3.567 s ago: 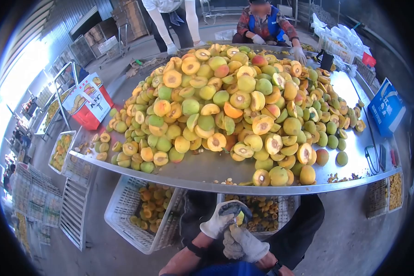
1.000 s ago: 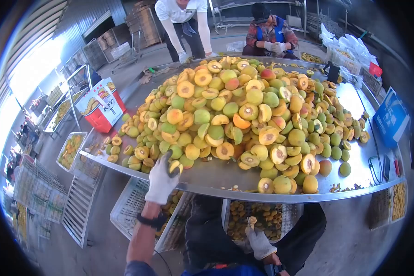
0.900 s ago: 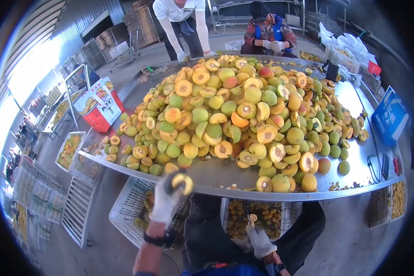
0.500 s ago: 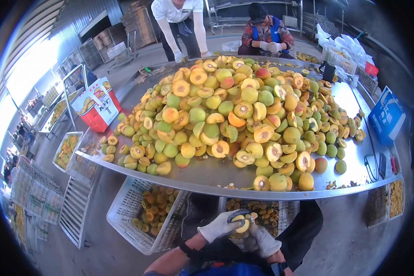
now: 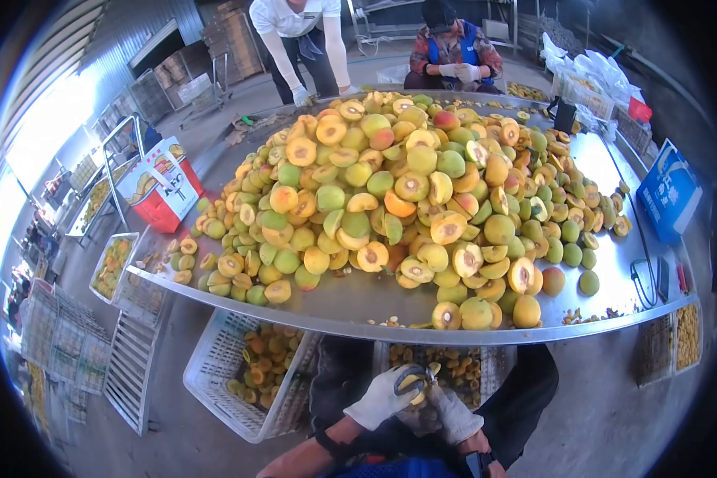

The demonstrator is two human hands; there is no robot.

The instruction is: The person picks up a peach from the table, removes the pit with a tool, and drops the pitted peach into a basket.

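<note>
One metal table (image 5: 346, 303), piled with halved and whole fruit (image 5: 358, 199). White crate (image 5: 495, 368) under its near edge. Left hand (image 5: 381, 401) closed narrowly around a fruit piece (image 5: 418, 397), near that crate; right hand (image 5: 456, 416) close in, grip unclear. Step looks like two-handed work on this piece; next move calls for steady left hold.

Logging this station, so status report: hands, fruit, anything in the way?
Left hand gripping fruit piece. Right hand beside it, grip unclear. Fruit heap on table ahead. No obstruction visible between hands.

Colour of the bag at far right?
The bag is blue with white print, best seen in the head view.
</note>
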